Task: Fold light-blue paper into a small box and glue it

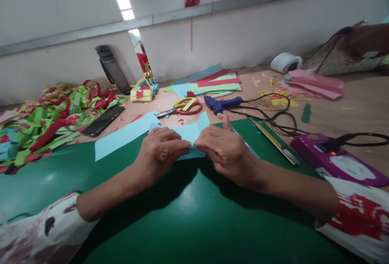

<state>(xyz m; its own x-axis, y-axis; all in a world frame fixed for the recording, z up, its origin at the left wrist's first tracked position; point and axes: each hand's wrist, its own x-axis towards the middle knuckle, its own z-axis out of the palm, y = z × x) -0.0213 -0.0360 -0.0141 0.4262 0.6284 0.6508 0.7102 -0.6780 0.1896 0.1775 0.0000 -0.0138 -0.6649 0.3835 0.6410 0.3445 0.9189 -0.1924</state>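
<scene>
A light blue paper piece (pixel 192 132) lies on the green cutting mat (pixel 188 215), and both my hands are on it. My left hand (pixel 161 150) has its fingers curled and pinches the paper's near edge. My right hand (pixel 226 148) pinches the same edge from the other side, fingertips meeting the left ones, thumb raised. A second, longer light blue sheet (pixel 121 136) lies just left of my left hand.
Scissors with yellow and orange handles (pixel 182 108), a blue glue gun (pixel 220 104) with black cord, a metal ruler (pixel 275 140) and a purple device (pixel 340 162) lie beyond and to the right. A phone (pixel 103 120), heaped paper strips (pixel 45 122) and coloured sheets (pixel 209 81) fill the rest.
</scene>
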